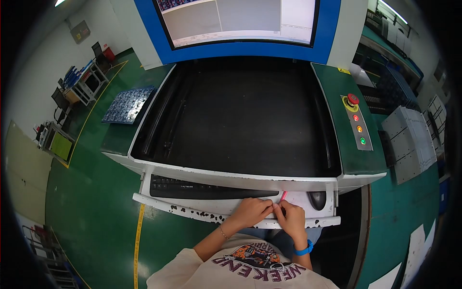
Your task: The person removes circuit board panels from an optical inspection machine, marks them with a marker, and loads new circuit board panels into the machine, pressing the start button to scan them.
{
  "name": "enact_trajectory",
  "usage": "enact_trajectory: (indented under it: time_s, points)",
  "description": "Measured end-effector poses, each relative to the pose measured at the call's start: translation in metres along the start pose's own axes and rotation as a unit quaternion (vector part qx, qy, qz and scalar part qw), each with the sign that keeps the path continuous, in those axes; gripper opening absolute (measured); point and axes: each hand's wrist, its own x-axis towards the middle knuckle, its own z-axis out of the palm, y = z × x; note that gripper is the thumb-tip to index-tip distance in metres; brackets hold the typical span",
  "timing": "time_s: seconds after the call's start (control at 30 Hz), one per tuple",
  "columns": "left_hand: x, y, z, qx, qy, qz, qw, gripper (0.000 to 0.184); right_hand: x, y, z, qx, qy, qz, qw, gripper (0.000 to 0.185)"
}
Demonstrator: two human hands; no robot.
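My left hand (252, 212) and my right hand (291, 216) meet over the front edge of the pull-out tray (180, 209). Their fingertips are pinched together and touch; whatever sits between them, if anything, is too small to make out. Just beyond the right hand, a thin pink stick-like thing (284, 194) shows on the tray, partly hidden by the fingers. A black keyboard (211, 189) lies behind my left hand. To the right of my right hand rests a black computer mouse (317, 200).
Above the tray is a machine with a dark recessed bed (245, 115) and a monitor (250, 24). A stack of patterned panels (129, 104) lies on its left ledge. The right ledge carries a red emergency button (353, 99) and lit buttons. White boxes (409, 142) stand farther right.
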Motion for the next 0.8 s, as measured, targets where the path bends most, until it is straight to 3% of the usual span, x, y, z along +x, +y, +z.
enact_trajectory:
  time_s: [0.8]
  points:
    - [0.0001,0.0000,-0.0001,0.000,-0.009,-0.008,1.000,0.029,-0.0006,0.0037,0.0023,0.003,-0.002,-0.002,1.000,0.031]
